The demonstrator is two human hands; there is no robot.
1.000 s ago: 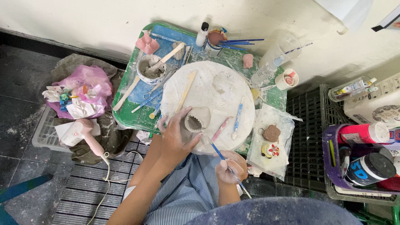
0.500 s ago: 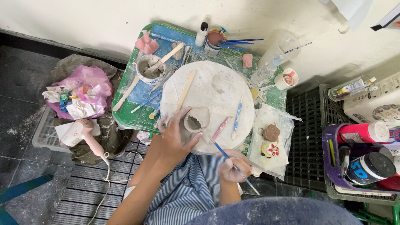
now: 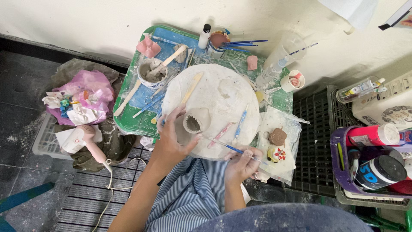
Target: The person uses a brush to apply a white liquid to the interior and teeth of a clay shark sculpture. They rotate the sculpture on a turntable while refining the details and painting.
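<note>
I'm mid-detailing, I'd say: my left hand (image 3: 171, 144) cups the small clay pot (image 3: 195, 123) on the round white board (image 3: 223, 92), just beyond my fingers. My right hand (image 3: 242, 163) pinches a thin blue brush (image 3: 225, 146), tip angled toward the pot; next wants a steady touch. Pot's grey, open-mouthed, jagged-rimmed.

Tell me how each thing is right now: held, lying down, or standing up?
Left hand: cups the clay pot.
Clay pot: on its side, mouth open.
Right hand: grips the blue-handled tool.
Blue-handled tool: held, tip toward the pot.
Hair dryer: lying down.
Black-capped bottle: upright, capped.
</note>
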